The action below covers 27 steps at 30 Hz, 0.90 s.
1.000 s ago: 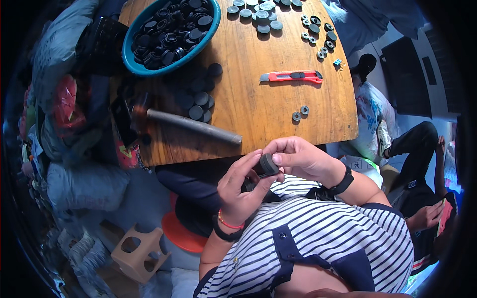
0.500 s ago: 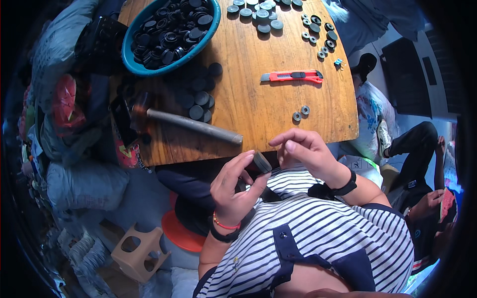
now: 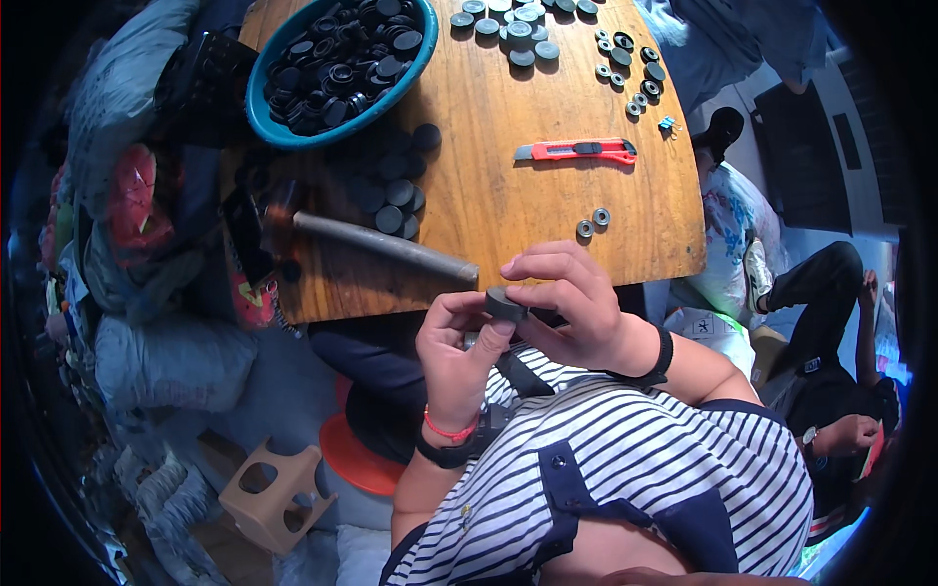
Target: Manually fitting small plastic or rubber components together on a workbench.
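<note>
In front of you there is one brown wooden table (image 3: 469, 186) with curved-looking edges. Beside its right side stands one white plastic bag (image 3: 731, 210) with blue and red printing, too creased and small for reading. At the far left of the table top sits one round, teal plastic basin (image 3: 262, 122), filled with many black discs and rings (image 3: 337, 73), too crowded to count. Nearer to you lies one hammer with a grey, rod-like handle (image 3: 386, 247); its head is on the left, in shadow.

Your left hand (image 3: 459, 342) is pinching one thick, dark grey round disc (image 3: 505, 303) between thumb and fingers, just beyond your striped shirt, near the table edge. Your right hand (image 3: 576, 298) is half curled, with a fingertip at the side of this disc; I cannot tell if it also grips.

On the right half of the table lies one red utility knife (image 3: 581, 150) with its blade showing. Loose dark grey discs (image 3: 399, 191) are heaped below the basin, and more grey discs (image 3: 521, 58) lie at the far edge. One small blue clip (image 3: 667, 124) lies near the right edge. Smallest are two silver metal rings (image 3: 585, 229), side by side, near your right hand.
</note>
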Motion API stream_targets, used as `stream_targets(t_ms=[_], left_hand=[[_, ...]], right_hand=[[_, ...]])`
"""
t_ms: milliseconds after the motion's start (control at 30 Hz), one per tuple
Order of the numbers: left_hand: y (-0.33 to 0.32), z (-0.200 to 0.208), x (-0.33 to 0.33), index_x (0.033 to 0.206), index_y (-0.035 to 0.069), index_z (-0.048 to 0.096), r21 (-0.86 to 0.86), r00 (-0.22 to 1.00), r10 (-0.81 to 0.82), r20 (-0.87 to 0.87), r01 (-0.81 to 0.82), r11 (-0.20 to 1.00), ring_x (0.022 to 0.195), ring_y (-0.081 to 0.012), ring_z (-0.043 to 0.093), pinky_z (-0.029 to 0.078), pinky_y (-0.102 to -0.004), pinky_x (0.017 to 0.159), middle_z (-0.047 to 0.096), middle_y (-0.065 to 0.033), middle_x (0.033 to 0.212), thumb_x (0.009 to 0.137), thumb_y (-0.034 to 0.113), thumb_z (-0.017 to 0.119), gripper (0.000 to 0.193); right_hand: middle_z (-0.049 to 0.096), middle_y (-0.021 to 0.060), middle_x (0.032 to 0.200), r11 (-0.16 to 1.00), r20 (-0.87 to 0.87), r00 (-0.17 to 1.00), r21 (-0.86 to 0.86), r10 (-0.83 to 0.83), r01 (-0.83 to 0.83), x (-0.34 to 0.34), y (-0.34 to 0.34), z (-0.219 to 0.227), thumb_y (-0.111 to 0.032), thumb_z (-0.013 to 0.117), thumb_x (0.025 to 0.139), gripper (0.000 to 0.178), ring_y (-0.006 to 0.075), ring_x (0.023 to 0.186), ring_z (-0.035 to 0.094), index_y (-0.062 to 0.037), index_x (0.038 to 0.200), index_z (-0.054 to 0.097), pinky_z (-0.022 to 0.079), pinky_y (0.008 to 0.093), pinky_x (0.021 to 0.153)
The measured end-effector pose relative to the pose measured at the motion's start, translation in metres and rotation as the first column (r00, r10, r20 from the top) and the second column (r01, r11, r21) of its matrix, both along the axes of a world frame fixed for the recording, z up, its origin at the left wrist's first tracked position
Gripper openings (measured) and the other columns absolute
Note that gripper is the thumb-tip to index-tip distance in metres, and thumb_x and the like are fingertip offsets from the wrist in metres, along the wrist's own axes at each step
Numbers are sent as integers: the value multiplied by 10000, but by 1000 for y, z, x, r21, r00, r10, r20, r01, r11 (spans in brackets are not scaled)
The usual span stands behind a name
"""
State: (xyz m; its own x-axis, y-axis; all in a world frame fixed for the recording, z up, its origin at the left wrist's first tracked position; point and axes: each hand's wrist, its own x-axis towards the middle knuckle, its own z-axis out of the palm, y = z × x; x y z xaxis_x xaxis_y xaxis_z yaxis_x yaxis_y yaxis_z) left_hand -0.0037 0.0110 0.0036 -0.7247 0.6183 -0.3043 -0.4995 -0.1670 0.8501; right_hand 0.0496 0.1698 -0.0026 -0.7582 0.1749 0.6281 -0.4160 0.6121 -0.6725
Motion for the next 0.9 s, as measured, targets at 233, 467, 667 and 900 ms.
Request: stream_targets(t_ms=[233, 467, 667, 900], left_hand=[[0, 0, 5, 1086, -21, 563, -51, 965, 99, -245, -115, 992, 766, -70, 593, 493, -193, 674, 648, -64, 940, 786, 74, 776, 380], [-6, -2, 1, 1064, -2, 588, -127, 743, 116, -659, -262, 957, 731, -83, 597, 489, -198, 586, 636, -122, 1073, 707, 6, 815, 423], [-9, -3, -5, 1062, -2, 582, -164, 785, 105, -610, -255, 953, 753, -61, 565, 459, -173, 647, 638, -117, 1100, 710, -19, 806, 418], [-27, -12, -24, 1338, 11, 368, 155, 996, 88, 12, -89, 984, 834, -169, 611, 489, -237, 524, 552, -108, 1092, 903, 231, 567, 527]], right_hand=[[611, 168, 1089, 1000, 11, 1000, 2, 27, -27, 6, -4, -6, 43, 697, 658, 398, 314, 964, 619, -2, 1036, 579, 520, 371, 784], [629, 93, 1056, 342, 294, 779, -933, 553, 109, 20, 16, 6, -162, 520, 949, 415, 123, 863, 631, 0, 1326, 467, 486, 238, 738], [573, 0, 756, 396, 326, 834, -907, 444, 144, 15, 23, -6, -225, 490, 980, 285, 35, 595, 474, 13, 1077, 614, 369, 179, 534], [592, 94, 830, 992, 550, 831, -123, 82, -16, -71, 33, -10, -177, 588, 924, 279, 164, 696, 579, -3, 1142, 571, 479, 321, 637]])
